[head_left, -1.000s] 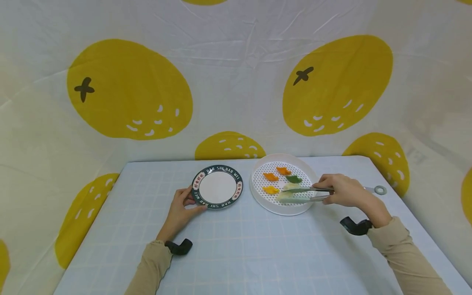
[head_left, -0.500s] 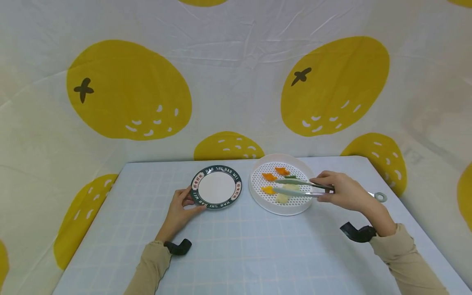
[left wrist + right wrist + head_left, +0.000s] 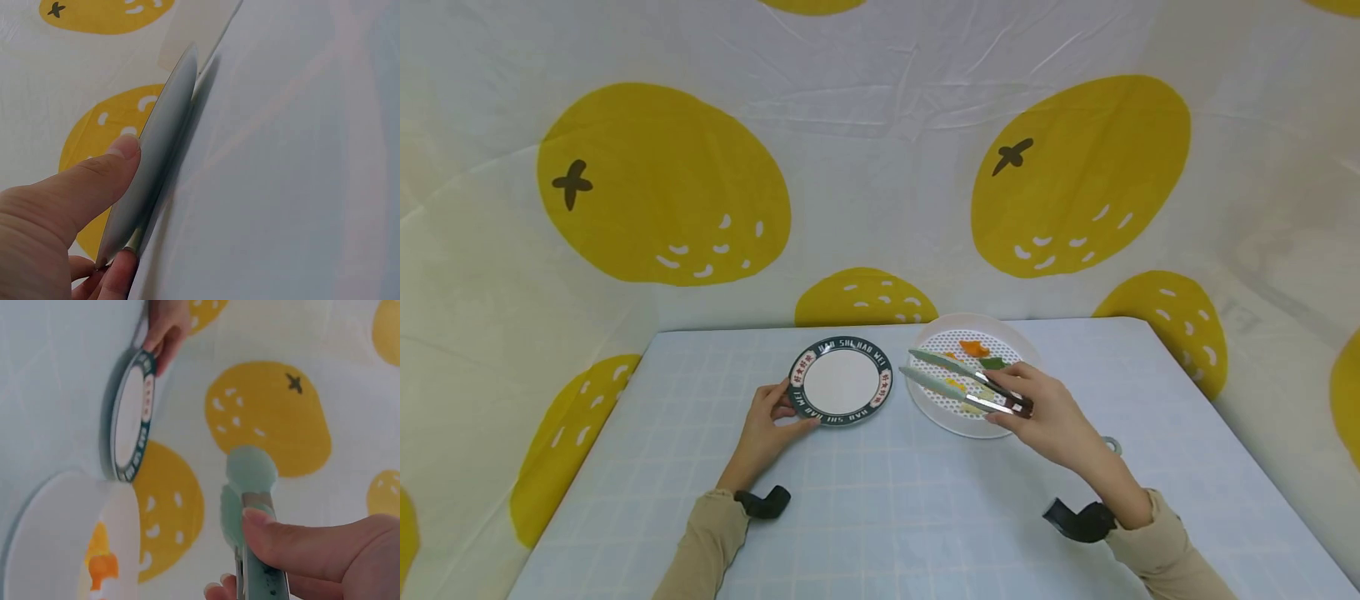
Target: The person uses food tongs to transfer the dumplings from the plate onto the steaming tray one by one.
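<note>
My left hand point(image 3: 772, 410) grips the near-left rim of a small white plate point(image 3: 841, 380) with a dark green lettered border; the thumb point(image 3: 115, 159) lies on top of the plate's edge point(image 3: 164, 140). My right hand point(image 3: 1017, 402) holds metal tongs point(image 3: 951, 377) with pale green tips. The tongs point up and left over the left part of a round white perforated tray point(image 3: 957, 427), arms slightly apart, with nothing between them. An orange piece point(image 3: 973, 347) and a green piece point(image 3: 996, 363) lie in the tray. The right wrist view shows the tongs point(image 3: 250, 481), the plate point(image 3: 130, 419) and the tray point(image 3: 59, 540).
Plate and tray sit side by side on a pale blue checked tablecloth point(image 3: 880, 500). White fabric with large yellow orange prints point(image 3: 662, 183) walls in the back and sides. The table's far edge runs just behind the tray.
My right hand has moved left and nearer to me, swinging the tongs from lying across the tray to pointing up-left over its left side. The left hand and plate have stayed put.
</note>
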